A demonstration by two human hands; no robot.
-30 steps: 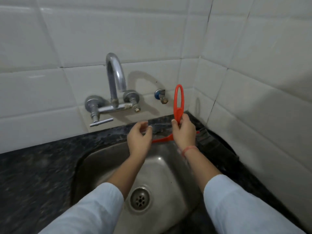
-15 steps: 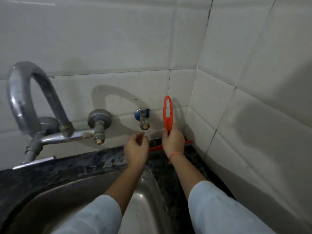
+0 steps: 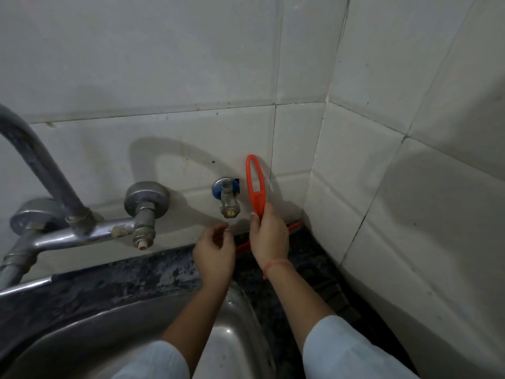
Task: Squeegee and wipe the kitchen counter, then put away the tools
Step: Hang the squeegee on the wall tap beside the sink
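Now right hand (image 3: 269, 236) fingers clamp orange squeegee (image 3: 256, 184) handle; left hand (image 3: 216, 255) loosely curled, empty.

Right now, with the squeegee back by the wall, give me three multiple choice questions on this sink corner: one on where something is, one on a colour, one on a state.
1. Where is the squeegee blade?
A. in the sink basin
B. on the dark counter against the back wall tiles
C. hung on the faucet spout

2. What colour is the squeegee?
A. blue
B. green
C. orange-red

3. What is the left hand doing?
A. hovering empty with curled fingers
B. gripping a cloth
C. turning the faucet handle

Answers: 1 B, the blade edge lies along the counter's back edge below the small wall tap. 2 C, handle and blade are both orange-red. 3 A, nothing sits in it, while the right hand holds the squeegee handle.
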